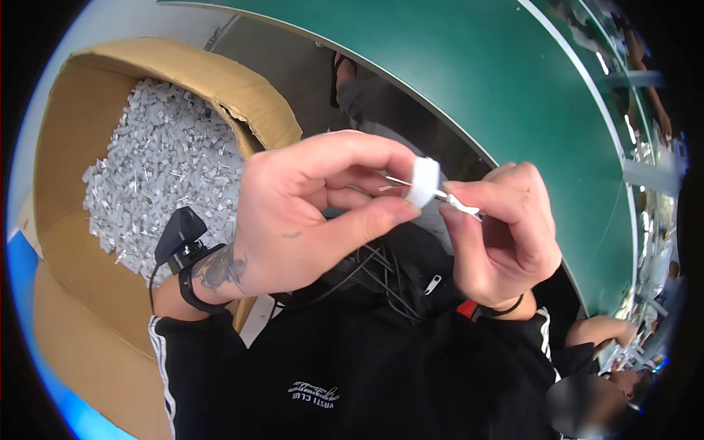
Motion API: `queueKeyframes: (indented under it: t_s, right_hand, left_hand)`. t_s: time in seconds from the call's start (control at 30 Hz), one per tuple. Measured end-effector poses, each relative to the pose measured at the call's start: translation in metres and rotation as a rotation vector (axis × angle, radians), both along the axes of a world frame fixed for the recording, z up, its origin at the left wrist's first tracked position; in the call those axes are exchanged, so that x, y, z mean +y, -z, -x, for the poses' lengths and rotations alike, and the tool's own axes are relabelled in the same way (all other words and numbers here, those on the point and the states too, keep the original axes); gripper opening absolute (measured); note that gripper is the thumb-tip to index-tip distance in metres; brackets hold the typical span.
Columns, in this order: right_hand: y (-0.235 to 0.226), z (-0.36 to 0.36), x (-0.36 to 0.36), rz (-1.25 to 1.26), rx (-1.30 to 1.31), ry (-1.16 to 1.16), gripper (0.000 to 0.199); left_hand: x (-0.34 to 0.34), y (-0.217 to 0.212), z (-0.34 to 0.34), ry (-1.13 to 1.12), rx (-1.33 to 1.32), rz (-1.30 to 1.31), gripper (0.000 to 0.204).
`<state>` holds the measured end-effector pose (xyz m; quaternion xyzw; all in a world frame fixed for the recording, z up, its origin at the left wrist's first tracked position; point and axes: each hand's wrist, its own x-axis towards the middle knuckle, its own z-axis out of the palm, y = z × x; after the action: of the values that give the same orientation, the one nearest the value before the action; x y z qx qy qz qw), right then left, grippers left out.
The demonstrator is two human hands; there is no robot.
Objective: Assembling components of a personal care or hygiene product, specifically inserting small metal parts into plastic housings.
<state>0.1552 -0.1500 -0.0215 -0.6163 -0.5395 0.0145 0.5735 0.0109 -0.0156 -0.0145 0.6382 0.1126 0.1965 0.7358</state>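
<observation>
My left hand point(315, 213) pinches a small white plastic plug part point(424, 181) with thin metal pins between thumb and forefinger. Close on its right, my right hand point(499, 235) grips a small white piece point(462, 205) that touches the plug part's right side. Both hands are raised in front of my chest, over my black top. A black wrist strap with a small black device point(181, 236) sits on my left wrist.
A large cardboard box point(66, 147) at the left holds several small white plug parts point(165, 161). A green table point(513, 73) curves across the upper right. Another person's arm point(598, 330) shows at the lower right.
</observation>
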Motion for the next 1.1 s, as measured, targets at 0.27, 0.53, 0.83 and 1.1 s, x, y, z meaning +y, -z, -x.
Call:
queueKeyframes:
  t_s: [0.27,0.53,0.83,1.1]
  right_hand:
    - [-0.009,-0.004,-0.003,0.061,-0.152,-0.064,0.038]
    - [0.012,0.003,-0.012,-0.026,0.048,-0.050,0.029]
    - [0.030,-0.001,-0.029,0.033,0.369,-0.138,0.019]
    - [0.029,0.003,-0.024,0.019,0.117,-0.070,0.021]
  left_hand:
    - [0.011,0.006,-0.002,0.082,0.009,0.019,0.025]
    - [0.012,-0.007,-0.009,0.093,-0.141,-0.520,0.029]
    - [0.011,0.002,-0.004,0.035,-0.215,-0.928,0.026]
    - [-0.001,-0.003,-0.001,0.004,-0.050,-0.558,0.016]
